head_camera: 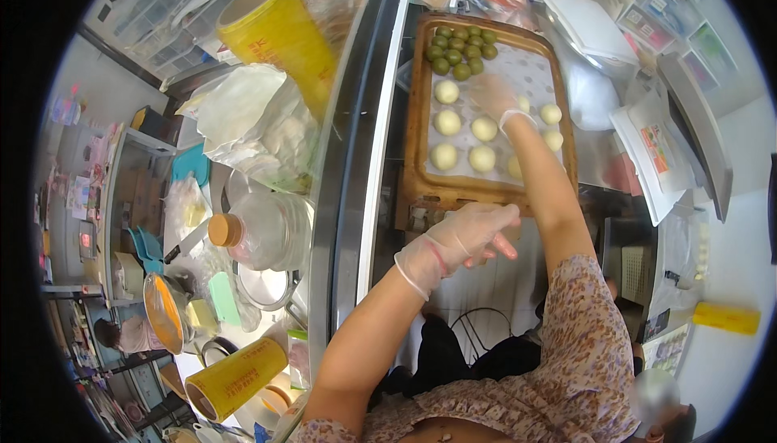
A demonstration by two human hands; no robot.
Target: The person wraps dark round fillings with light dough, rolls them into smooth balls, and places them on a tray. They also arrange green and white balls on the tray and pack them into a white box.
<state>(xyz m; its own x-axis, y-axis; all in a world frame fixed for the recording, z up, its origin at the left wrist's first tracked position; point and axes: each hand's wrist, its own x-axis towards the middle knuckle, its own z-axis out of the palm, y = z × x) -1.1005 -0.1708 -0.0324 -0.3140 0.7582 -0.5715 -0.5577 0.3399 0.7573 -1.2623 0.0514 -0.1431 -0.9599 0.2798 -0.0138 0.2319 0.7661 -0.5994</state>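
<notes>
A golden-brown baking tray (417, 139) lined with white paper (534, 70) lies before me. Round pale dough balls (448, 122) sit on it in loose rows. Several smaller green balls (453, 57) are packed together in its far left corner. My right hand (495, 96), in a clear glove, reaches low over the middle of the tray, between the pale balls and near the green ones. Motion blurs its fingers, so whether they hold a ball cannot be seen. My left hand (464, 240), also gloved, hovers at the tray's near edge with fingers apart and nothing in them.
Left of the metal edge (340, 200) stand a plastic jug with an orange cap (267, 230), a crumpled bag (255, 127) and yellow wrap rolls (237, 376). White lids (586, 30) and plastic bags crowd the right. Another person (130, 334) is at far left.
</notes>
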